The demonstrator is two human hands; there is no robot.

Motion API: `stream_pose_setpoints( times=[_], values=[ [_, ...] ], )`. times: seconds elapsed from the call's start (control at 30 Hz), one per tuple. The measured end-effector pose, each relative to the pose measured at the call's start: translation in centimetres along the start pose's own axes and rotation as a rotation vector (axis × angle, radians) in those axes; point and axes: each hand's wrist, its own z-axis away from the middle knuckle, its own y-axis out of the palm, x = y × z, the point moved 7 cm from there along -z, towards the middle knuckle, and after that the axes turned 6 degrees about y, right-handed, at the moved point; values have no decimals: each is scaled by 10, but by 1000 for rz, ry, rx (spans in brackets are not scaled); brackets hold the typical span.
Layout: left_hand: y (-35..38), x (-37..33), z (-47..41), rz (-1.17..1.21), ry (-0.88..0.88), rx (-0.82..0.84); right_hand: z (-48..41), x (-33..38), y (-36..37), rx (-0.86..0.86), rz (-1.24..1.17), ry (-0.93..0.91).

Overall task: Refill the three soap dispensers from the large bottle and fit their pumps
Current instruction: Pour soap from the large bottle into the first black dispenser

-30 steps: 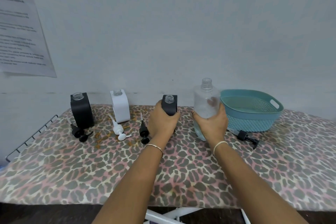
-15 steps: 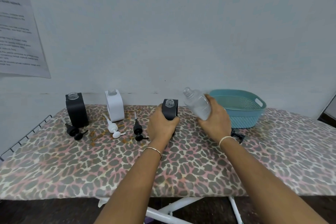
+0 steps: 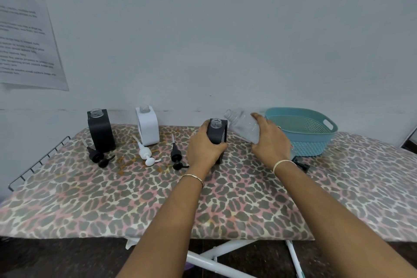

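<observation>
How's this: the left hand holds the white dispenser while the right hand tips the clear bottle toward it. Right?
Not quite. The head view shows the left hand gripping a black dispenser; the white dispenser stands untouched further left. The right hand does tip the clear bottle toward the held one.

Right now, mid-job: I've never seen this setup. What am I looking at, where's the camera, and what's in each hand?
No machine here: these are a person's two bare hands, filmed by one camera worn on the head, looking forward and down. The left hand grips a dark dispenser standing on the leopard-print board. The right hand holds the large clear bottle, tilted with its open neck toward that dispenser. Further left stand a black dispenser and a white dispenser, both uncapped; three loose pumps lie before them. A teal basket sits at the right.
</observation>
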Motion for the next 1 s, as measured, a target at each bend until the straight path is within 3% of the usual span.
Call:
stream_pose_setpoints(
  times=[1.0],
  values=[
    [-10,2,6,-9,-53,-52,-5,26,-10,-6,176,-105]
  ],
)
